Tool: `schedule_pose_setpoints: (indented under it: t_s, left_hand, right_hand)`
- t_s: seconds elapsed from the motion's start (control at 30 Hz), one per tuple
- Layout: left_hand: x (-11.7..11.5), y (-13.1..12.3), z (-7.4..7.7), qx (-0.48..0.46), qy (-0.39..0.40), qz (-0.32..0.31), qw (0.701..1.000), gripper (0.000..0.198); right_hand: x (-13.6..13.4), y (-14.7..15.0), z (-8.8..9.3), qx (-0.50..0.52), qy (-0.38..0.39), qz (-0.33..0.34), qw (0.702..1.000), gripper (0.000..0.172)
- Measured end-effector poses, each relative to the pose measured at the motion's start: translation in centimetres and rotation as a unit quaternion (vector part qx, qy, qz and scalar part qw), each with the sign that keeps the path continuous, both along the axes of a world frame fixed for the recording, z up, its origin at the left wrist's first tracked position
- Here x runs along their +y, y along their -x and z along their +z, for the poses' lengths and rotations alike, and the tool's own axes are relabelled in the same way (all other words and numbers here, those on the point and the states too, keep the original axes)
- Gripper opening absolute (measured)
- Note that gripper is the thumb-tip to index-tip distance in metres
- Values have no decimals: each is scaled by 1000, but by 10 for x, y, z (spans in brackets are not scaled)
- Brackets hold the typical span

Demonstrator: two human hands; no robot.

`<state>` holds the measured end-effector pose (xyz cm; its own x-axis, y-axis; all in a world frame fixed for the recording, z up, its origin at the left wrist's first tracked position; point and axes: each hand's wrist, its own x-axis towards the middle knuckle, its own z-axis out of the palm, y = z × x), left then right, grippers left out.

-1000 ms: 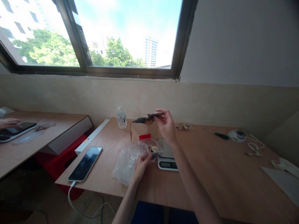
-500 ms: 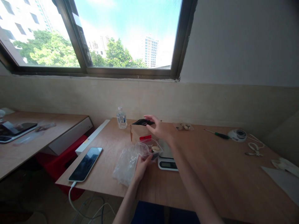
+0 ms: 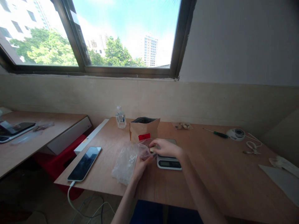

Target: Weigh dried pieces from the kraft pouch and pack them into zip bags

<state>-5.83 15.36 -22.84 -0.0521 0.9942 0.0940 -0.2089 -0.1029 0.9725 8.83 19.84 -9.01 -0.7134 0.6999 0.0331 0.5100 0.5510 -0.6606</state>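
Observation:
My left hand (image 3: 140, 164) grips the mouth of a clear plastic bag (image 3: 127, 159) that lies on the wooden table (image 3: 210, 174). My right hand (image 3: 164, 147) rests at the bag's opening, over a small white kitchen scale (image 3: 168, 161), its fingers curled on a small pale piece I can barely make out. Just behind the hands a brown paper pouch (image 3: 144, 130) with a red label stands upright, its top open.
A phone (image 3: 85, 163) on a white cable lies at the table's left front. A water bottle (image 3: 120, 117) stands behind the pouch. Further right lie a small bag of bits (image 3: 183, 126), a screwdriver (image 3: 216, 133), a tape reel (image 3: 236, 134) and papers (image 3: 281, 177). Another desk (image 3: 30, 140) stands left.
My right hand put the dark piece into the brown pouch, then came down from the pouch's top to the plastic bag's opening by the scale. The left hand stayed on the bag.

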Motion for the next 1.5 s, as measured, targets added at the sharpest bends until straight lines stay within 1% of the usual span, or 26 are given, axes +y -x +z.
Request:
schedule_pose_setpoints:
  t_s: [0.07,0.17,0.27,0.33,0.47,0.57,0.67,0.8,0.87,0.93,1.03,1.13,1.2,1.27,1.33,1.37,1.4,1.5]
  left_hand:
    - [1,1,-2,7,-4,3,1000,30]
    - [2,2,-5,9,-12,10,1000,33]
    - [3,2,-7,20,-24,23,999,35]
    - [3,3,-7,23,-31,34,999,34]
    - [2,2,-5,13,-41,46,998,35]
    - [1,2,-3,0,-41,54,998,35]
    - [1,3,-5,-17,-30,60,998,37]
    - [4,6,-15,-37,-10,73,997,44]
    - [6,7,-20,-39,-8,78,996,40]
    - [7,8,-22,-30,-8,80,996,30]
    - [6,6,-20,-21,-10,78,997,25]
    - [5,4,-15,-24,-9,74,997,32]
    - [4,3,-12,-32,7,76,997,36]
    - [3,2,-11,-40,25,75,996,39]
    - [3,2,-10,-42,32,72,996,39]
    - [2,3,-10,-40,32,72,996,38]
    - [2,3,-10,-38,32,75,996,38]
    - [2,3,-9,-36,30,83,995,36]
  right_hand:
    - [1,1,-7,-32,-21,-13,999,23]
    - [2,5,-12,-51,-43,-10,998,25]
    - [0,8,-13,-65,-43,-7,997,25]
    - [-2,11,-14,-70,-39,-19,997,26]
    - [-5,16,-19,-64,-53,-43,996,27]
    - [-7,18,-23,-41,-76,-45,995,30]
    - [-9,19,-24,-17,-88,-43,995,33]
    - [-12,18,-21,1,-89,-37,995,28]
    - [-13,17,-19,12,-82,-34,996,25]
    - [-13,15,-17,29,-64,-34,997,24]
    - [-13,10,-10,66,-20,-35,997,24]
    - [-13,5,7,140,9,-25,990,29]
    - [-9,6,21,207,-23,-39,977,33]
    - [-1,11,35,265,-98,-81,956,34]
    - [12,19,42,299,-175,-121,930,33]
    - [20,23,44,300,-201,-127,924,33]
    - [28,27,43,289,-218,-126,924,34]
    - [41,34,35,222,-232,-117,940,39]
